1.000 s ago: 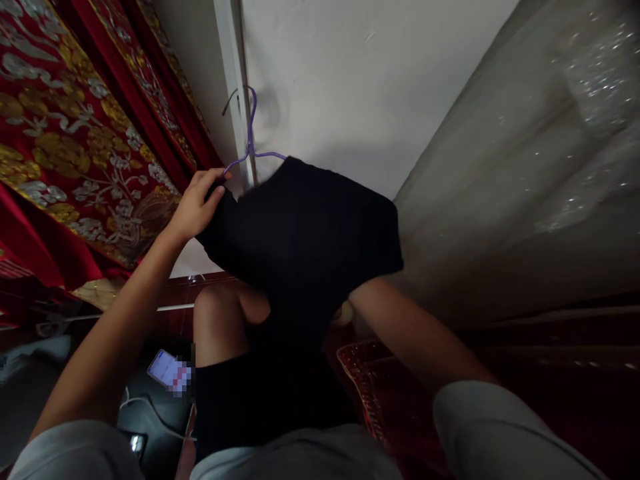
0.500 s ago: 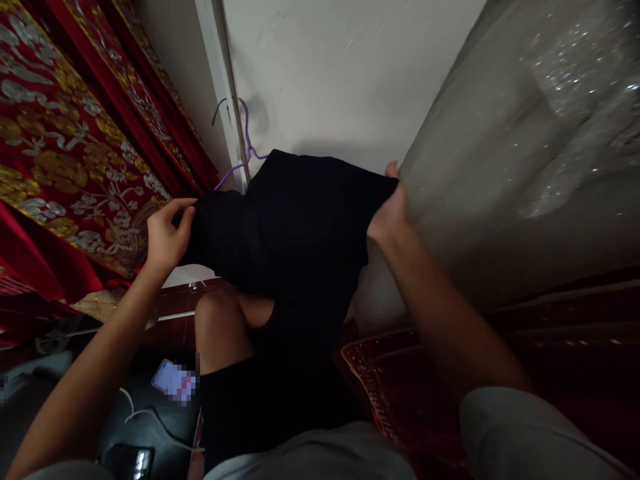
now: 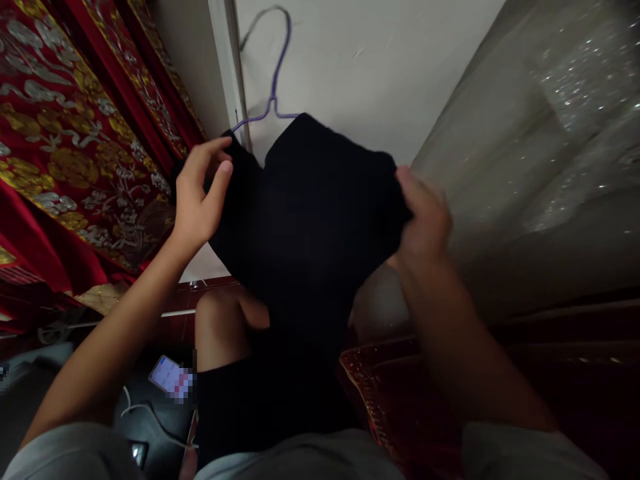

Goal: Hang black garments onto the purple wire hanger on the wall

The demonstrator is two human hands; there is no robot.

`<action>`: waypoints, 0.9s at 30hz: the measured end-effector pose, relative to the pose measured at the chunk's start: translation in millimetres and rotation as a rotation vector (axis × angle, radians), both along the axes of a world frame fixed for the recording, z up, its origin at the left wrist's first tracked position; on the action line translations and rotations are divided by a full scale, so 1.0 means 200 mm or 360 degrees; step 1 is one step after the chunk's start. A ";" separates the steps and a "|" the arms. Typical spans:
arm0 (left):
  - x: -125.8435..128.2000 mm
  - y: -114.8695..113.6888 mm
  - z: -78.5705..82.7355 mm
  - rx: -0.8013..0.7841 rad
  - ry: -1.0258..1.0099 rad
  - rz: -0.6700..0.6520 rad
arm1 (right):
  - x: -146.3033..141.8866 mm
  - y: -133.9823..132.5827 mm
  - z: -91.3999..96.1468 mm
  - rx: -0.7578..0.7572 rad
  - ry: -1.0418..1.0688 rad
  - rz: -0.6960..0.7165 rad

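Observation:
A black shirt (image 3: 320, 207) hangs spread in front of me on a purple hanger (image 3: 274, 100), whose hook points up against the pale wall. My left hand (image 3: 200, 190) is at the shirt's left shoulder, fingers curled over the dark cloth and thumb a little apart from them. On the opposite side, my right hand (image 3: 425, 213) grips the shirt's right edge with the thumb toward me; it is slightly blurred. The lower part of the shirt merges with my black shorts (image 3: 230, 407), so its hem cannot be made out.
Red curtains (image 3: 65, 133) with gold and silver embroidery hang at the left. Sheer wrapping with sparkling fabric (image 3: 580, 93) bulges in at the right. A lit phone (image 3: 170, 377) and a white cable (image 3: 155, 417) lie on a black seat; dark red beaded cloth (image 3: 400, 373) is lower right.
Both hands have risen with the shirt, and the hanger's hook stands higher against the wall. My left hand has shifted inward along the shoulder; my right has moved slightly outward.

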State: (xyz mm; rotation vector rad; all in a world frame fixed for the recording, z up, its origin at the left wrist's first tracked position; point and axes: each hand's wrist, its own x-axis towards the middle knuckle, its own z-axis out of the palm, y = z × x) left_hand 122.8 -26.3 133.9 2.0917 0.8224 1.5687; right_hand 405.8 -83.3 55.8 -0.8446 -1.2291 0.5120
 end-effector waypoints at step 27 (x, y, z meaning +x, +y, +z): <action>-0.46 -0.30 -0.13 0.0041 -0.0066 0.0485 | -0.21 0.14 0.01 -0.0631 0.0214 0.0592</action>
